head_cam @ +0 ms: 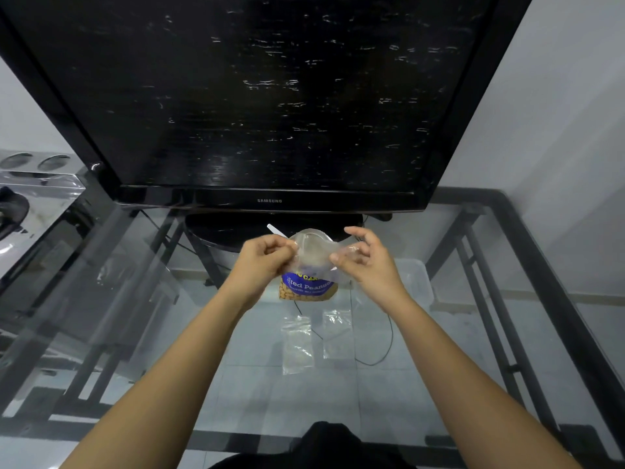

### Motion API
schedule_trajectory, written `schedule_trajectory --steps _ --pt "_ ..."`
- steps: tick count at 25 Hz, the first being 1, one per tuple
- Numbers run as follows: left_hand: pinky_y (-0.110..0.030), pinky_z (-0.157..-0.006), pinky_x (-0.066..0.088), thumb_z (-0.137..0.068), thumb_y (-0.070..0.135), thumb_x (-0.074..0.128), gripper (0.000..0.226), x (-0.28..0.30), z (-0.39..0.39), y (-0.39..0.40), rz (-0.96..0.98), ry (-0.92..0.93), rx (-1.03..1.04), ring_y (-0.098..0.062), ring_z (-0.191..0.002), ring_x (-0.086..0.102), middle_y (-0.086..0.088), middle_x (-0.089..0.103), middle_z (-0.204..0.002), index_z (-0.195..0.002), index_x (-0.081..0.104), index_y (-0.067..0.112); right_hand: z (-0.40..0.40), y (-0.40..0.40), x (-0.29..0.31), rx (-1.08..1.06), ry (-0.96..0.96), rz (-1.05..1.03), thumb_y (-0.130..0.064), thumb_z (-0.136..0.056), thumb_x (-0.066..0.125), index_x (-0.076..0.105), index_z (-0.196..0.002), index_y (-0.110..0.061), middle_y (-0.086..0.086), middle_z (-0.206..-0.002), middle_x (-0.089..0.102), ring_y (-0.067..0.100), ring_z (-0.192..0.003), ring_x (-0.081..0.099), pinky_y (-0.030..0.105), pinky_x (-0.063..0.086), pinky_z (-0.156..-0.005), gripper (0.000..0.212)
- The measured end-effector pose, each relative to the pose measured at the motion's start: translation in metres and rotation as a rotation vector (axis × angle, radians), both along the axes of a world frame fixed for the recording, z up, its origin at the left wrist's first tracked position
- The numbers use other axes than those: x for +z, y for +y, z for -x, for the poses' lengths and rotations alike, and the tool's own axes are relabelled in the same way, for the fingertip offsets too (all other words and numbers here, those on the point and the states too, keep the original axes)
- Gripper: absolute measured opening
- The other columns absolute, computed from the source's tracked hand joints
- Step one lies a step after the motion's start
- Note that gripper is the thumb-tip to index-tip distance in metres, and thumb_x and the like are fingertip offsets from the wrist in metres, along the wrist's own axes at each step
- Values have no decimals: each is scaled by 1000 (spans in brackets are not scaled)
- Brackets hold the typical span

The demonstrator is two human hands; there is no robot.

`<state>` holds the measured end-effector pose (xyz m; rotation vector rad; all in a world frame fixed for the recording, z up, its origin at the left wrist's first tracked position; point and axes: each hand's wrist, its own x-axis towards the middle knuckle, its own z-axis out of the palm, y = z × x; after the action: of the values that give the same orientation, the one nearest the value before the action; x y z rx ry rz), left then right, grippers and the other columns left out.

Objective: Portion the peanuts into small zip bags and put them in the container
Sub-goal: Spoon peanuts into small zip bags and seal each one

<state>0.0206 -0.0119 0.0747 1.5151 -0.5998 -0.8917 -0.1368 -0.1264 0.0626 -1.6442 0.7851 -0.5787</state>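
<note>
Two bare forearms come in from about 7 and 5 o'clock, with no sleeves, watch, bands or rings showing. The left hand (262, 257) and right hand (367, 257) wear no gloves. At 6 o'clock, on the frame's bottom edge, lies a patch of black clothing (324, 446), plain and without visible markings.

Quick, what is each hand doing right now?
Left hand: fingers pinch the left edge of the clear zip bag.
Right hand: fingers pinch the bag's right edge, pulling its mouth open.
</note>
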Motion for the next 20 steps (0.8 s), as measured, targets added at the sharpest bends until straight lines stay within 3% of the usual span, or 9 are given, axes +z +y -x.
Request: schedule_trajectory --steps 3,5,8,10,13,16,18,20 --pt "-4 -48 39 -83 10 61 7 6 -6 2 -174 -628 -22 2 -55 55 2 64 -69 -81 68 10 1 -2 4 -19 14 35 -23 -79 72 47 -118 -30 6 -84 64 22 -86 66 26 53 -79 47" --pt "-1 -49 39 -85 12 60 7 7 -7 1 -178 -783 -20 -1 -58 53 3 63 -72 -84 67 10 1 -2 8 29 -9 0 -19 -83 68 43 -124 -30 9 -86 67 19 -88 68 28 54 -82 49" --pt "-2 -50 41 -87 14 60 8 6 -11 -1 -141 -718 23 -4 -62 56 6 63 -69 -83 67 13 1 -8 8 57 -46 -96 -14 -87 62 41 -125 -31 11 -96 69 16 -93 67 28 53 -85 47" --pt "-3 -52 42 -86 14 60 8 4 -14 -3 -142 -688 46 -4 -64 57 6 64 -69 -83 68 13 1 -12 5 -3 -7 -41 -14 -88 60 43 -126 -27 4 -106 65 13 -99 63 29 51 -90 44" --pt "-3 -57 44 -86 12 61 8 4 -17 -8 -124 -624 46 -5 -65 58 4 63 -68 -85 68 10 0 -15 9 -137 82 354 -27 -86 63 48 -127 -20 -5 -123 52 5 -112 49 20 42 -98 44" --pt "-7 -60 48 -85 12 62 6 3 -18 -13 -96 -557 13 -7 -67 61 2 65 -69 -85 69 14 -9 -9 17 138 258 718 -47 -76 69 42 -136 -24 -6 -138 42 6 -127 36 22 29 -106 70" --pt "-15 -65 52 -84 12 63 6 3 -16 -16 -81 -491 -17 -9 -68 63 0 66 -70 -86 69 13 -20 -6 17 234 367 819 -56 -69 71 36 -140 -24 -7 -142 39 9 -131 31 28 20 -112 85" --pt "-25 -68 54 -83 11 64 6 1 -15 -18 -71 -424 -28 -11 -69 64 0 66 -70 -86 70 11 -28 -5 11 192 378 860 -59 -67 70 40 -137 -24 -7 -135 47 11 -125 39 29 23 -109 83"
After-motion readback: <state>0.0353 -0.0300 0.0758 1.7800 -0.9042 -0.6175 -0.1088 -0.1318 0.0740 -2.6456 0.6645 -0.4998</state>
